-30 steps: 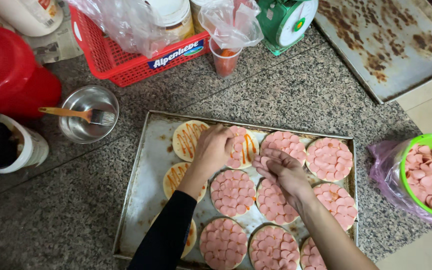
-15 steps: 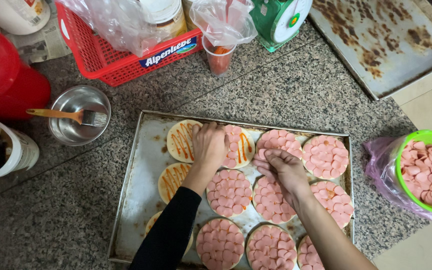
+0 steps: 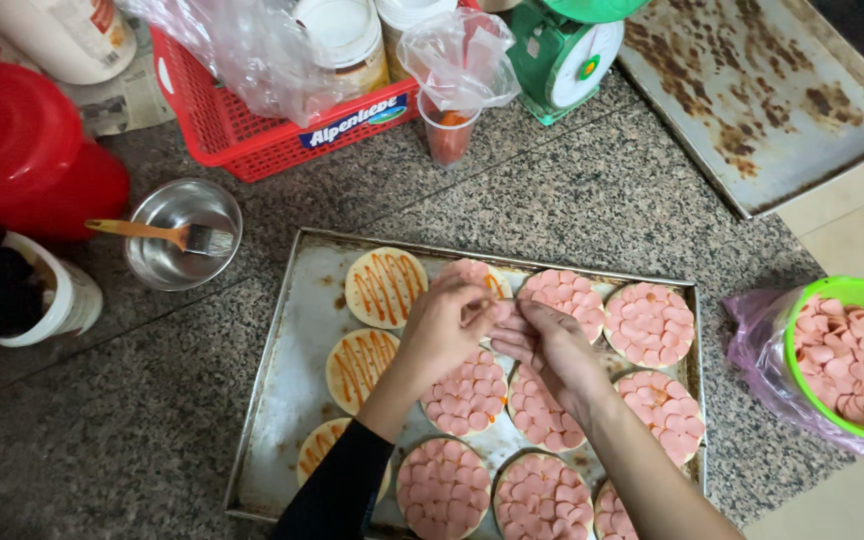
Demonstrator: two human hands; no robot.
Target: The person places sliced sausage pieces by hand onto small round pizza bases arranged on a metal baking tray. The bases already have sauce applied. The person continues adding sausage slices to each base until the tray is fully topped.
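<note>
A speckled granite counter (image 3: 592,200) fills the frame, with a worn metal baking tray (image 3: 292,350) at its centre holding small round dough bases. Most carry pink sausage slices; three at the tray's left, like the sauced base (image 3: 384,287) near its top, show only orange sauce stripes. Since a second ago, the left hand (image 3: 444,328) and right hand (image 3: 550,347) have drawn together over the half-covered base (image 3: 477,275) in the tray's top middle. Their fingertips meet, pinched on what looks like a few slices, though the grip itself is partly hidden. That base appears next in line for covering. At right, a green bowl (image 3: 847,355) of slices sits well apart. At upper left stand a steel bowl with a brush (image 3: 177,235) and a red basket (image 3: 252,130).
</note>
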